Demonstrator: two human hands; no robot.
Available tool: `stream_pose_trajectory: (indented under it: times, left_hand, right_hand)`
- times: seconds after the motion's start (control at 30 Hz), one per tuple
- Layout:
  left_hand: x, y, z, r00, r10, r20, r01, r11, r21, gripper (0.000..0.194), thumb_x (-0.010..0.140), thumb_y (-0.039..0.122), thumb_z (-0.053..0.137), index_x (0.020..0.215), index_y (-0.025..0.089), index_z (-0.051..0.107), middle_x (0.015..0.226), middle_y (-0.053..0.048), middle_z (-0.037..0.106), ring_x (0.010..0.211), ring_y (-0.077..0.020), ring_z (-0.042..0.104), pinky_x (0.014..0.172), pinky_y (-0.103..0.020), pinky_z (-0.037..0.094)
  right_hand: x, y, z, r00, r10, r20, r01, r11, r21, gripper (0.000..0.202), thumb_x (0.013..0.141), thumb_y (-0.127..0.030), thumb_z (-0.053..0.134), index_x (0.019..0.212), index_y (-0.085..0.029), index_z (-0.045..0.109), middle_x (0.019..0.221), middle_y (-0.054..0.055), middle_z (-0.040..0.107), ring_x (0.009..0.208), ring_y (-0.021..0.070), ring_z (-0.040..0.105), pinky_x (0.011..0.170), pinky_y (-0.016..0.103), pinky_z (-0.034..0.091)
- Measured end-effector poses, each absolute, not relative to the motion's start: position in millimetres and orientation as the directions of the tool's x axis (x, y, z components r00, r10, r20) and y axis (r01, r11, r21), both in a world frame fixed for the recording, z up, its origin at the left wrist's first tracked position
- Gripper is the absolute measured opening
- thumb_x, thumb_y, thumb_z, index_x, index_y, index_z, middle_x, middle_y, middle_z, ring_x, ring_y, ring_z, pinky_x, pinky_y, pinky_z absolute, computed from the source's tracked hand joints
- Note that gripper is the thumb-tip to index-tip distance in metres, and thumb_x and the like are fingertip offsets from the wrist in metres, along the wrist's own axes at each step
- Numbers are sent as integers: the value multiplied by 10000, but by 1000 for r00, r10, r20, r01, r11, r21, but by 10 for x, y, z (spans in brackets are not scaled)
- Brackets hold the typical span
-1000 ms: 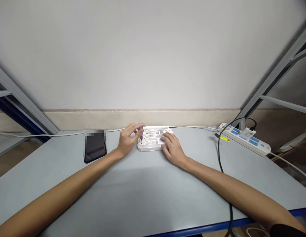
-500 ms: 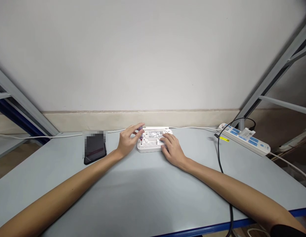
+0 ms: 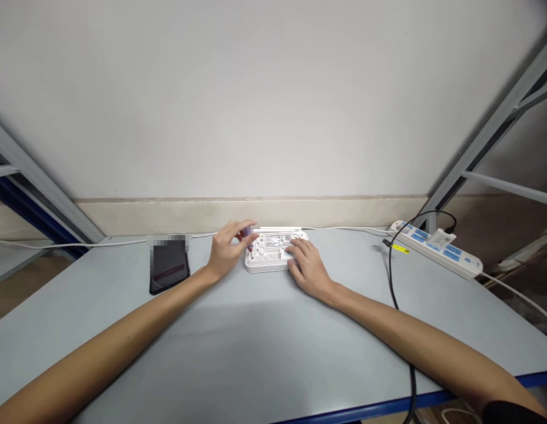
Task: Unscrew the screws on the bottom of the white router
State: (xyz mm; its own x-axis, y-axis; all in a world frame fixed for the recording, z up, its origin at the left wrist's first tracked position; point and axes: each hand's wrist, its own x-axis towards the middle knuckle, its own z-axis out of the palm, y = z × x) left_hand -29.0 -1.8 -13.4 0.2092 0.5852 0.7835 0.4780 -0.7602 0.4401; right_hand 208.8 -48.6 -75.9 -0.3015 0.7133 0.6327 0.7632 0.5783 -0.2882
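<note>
A white router-like box (image 3: pixel 269 267) with a label and vent holes lies on the grey table (image 3: pixel 255 341). My left hand (image 3: pixel 229 246) holds a small screwdriver (image 3: pixel 248 234) with a purplish, see-through handle between thumb and fingers. Its red-and-metal lower part points down onto the box's left end, near the corner. My right hand (image 3: pixel 311 270) rests on the right part of the box, fingers spread over its top, with nothing gripped.
A black phone (image 3: pixel 169 274), partly pixelated, lies to the left. On the right sit a white power strip (image 3: pixel 441 250) with a plugged-in adapter and a black cable (image 3: pixel 393 282) crossing the table. The wall stands behind; metal frames flank both sides.
The screwdriver's handle has tilted slightly to the left with my left hand, and more of its red part shows. My right hand stays where it was on the box.
</note>
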Motion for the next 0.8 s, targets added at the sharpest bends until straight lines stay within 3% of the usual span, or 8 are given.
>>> stream_pose_trajectory:
  times: [0.27, 0.8]
  left_hand:
    - [-291, -37, -133, 194, 671, 715, 414, -717, 560, 325, 938, 339, 505, 1208, 209, 630, 967, -48, 719, 797, -145, 664, 754, -291, 544]
    - [-286, -26, -124, 187, 703, 686, 379, -696, 610, 331, 907, 369, 553, 1175, 197, 646, 889, -29, 719, 732, -153, 692, 699, -279, 560]
  right_hand:
    - [2089, -483, -755, -302, 706, 641, 761, 584, -284, 294, 919, -248, 447, 1172, -178, 579, 1297, 123, 556, 1282, 275, 423, 1101, 503, 346]
    - [2090, -486, -751, -301, 712, 635, 765, 577, -284, 297, 917, -243, 453, 1173, -165, 584, 1302, 128, 552, 1287, 274, 418, 1108, 486, 339]
